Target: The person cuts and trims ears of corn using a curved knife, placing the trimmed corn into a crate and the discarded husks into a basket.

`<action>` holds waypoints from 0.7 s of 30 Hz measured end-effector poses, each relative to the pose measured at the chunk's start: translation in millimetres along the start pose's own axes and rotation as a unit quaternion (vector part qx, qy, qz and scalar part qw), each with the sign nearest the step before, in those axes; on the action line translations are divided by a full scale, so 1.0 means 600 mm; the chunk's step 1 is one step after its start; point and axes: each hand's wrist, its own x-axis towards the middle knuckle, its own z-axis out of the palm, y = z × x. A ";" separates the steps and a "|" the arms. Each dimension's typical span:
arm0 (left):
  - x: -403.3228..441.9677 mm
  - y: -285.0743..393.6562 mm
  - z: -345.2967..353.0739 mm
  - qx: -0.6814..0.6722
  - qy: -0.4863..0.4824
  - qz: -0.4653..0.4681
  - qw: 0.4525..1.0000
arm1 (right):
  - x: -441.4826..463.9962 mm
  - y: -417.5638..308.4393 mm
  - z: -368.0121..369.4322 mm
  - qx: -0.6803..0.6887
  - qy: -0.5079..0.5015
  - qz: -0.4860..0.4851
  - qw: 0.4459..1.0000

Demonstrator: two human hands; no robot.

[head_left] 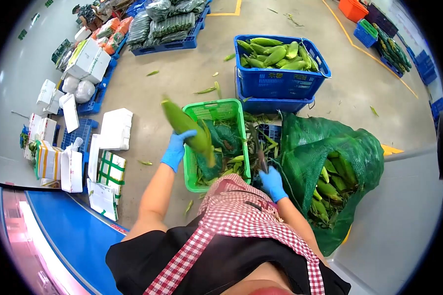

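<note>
My left hand [176,150], in a blue glove, is closed around a green ear of corn in its husk [184,123]. It holds the ear tilted over the left side of a green crate [188,183]. Inside that crate lie green netting [216,162] and loose husk pieces. Gloved in blue too, my right hand [271,184] grips a knife [261,155] whose dark blade points away from me, just right of the crate. Beside my right arm a green mesh sack [300,137] gapes, showing several ears of corn [330,189] within.
A blue crate heaped with corn [280,83] stands on another blue crate ahead. Husk scraps [204,90] litter the floor. On the left are white foam boxes [115,129] and blue pallets [79,140]. A person [87,17] is at the far left.
</note>
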 end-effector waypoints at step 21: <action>0.221 -0.120 0.152 -0.178 0.034 -0.194 0.964 | -0.006 0.034 0.014 0.230 -0.109 0.129 0.958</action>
